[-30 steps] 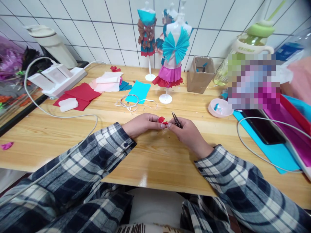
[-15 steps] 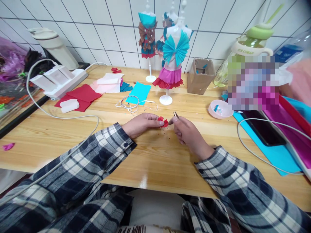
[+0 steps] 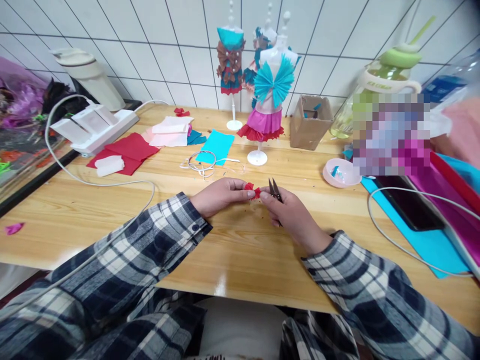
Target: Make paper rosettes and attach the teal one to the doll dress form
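Observation:
Between thumb and fingers, my left hand (image 3: 223, 194) pinches a small crumpled piece of red paper (image 3: 252, 190) above the middle of the table. My right hand (image 3: 287, 206) is closed around small dark scissors (image 3: 275, 190), whose blades point up and away from me. The thumb and a finger of that hand also touch the right edge of the red piece. Tiny red bits lie on the wood below. Behind the hands stands a white dress form (image 3: 275, 55) with a turquoise pleated bow and a pink and red skirt.
Turquoise paper (image 3: 221, 142) and a wire coil (image 3: 202, 160) lie ahead. Red sheets (image 3: 129, 150) and a power strip (image 3: 108, 132) are at the left, its cable crossing my left sleeve. At the right are a pink bowl (image 3: 342, 179), a cardboard box (image 3: 310, 125) and a phone (image 3: 412, 205).
My right hand has moved in to the red piece, and its fingers now touch it. The scissors have turned, with more of their blades showing. The camera view has shifted slightly.

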A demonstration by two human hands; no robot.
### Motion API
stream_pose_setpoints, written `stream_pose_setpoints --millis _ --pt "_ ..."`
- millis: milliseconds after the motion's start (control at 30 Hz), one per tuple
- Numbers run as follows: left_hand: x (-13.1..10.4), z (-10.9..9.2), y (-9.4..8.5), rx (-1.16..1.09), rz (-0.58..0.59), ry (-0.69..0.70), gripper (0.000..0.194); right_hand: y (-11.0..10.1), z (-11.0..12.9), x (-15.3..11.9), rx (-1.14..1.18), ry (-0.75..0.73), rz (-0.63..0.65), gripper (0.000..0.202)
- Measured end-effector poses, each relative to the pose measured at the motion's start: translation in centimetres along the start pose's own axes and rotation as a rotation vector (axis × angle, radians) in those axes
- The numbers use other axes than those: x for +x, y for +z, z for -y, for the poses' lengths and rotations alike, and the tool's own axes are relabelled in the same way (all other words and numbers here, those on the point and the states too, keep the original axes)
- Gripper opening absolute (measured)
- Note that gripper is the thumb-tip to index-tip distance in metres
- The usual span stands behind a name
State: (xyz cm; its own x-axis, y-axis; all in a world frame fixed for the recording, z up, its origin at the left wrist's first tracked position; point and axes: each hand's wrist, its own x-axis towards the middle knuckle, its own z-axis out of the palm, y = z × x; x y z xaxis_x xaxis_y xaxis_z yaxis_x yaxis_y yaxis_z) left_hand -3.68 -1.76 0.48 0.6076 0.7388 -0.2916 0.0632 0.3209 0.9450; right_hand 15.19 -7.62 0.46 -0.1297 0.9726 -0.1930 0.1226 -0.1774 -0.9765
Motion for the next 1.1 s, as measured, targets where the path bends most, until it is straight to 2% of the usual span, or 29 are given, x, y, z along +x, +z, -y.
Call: stream_pose_setpoints --millis 100,233,400,500,600,733,867,1100 --pt "-0.2 -0.4 0.2 0.141 0.010 -0.017 0.029 -0.2 0.1 0.1 -0.131 -0.046 -0.054 0.026" --pt "-0.2 -0.6 0.4 0.299 0.009 0.009 0.029 -0.5 0.3 0.1 -0.194 -0.055 -0.076 0.018" --pt "-0.2 -0.5 0.6 0.331 -0.015 0.031 0.029 -0.5 0.3 0.1 -0.224 -0.047 -0.056 0.017" --pt "-0.2 -0.4 0.7 0.286 -0.034 0.018 0.029 -0.5 0.3 0.1 -0.222 -0.060 -0.074 0.021" --pt "0.0 -0.1 0.5 0.120 -0.048 0.015 0.027 -0.5 0.4 0.0 -0.143 -0.042 -0.076 0.028" --pt "0.2 0.3 0.1 -0.120 -0.069 0.054 0.024 -0.3 0.6 -0.3 -0.066 0.054 0.030 0.036" --pt "0.3 0.2 0.1 -0.184 -0.089 0.056 0.024 0.0 0.6 -0.6 -0.154 0.138 0.145 0.039" --pt "0.3 0.2 0.1 -0.174 -0.043 0.037 0.021 0.2 -0.6 -0.3 -0.264 -0.049 0.140 0.044"
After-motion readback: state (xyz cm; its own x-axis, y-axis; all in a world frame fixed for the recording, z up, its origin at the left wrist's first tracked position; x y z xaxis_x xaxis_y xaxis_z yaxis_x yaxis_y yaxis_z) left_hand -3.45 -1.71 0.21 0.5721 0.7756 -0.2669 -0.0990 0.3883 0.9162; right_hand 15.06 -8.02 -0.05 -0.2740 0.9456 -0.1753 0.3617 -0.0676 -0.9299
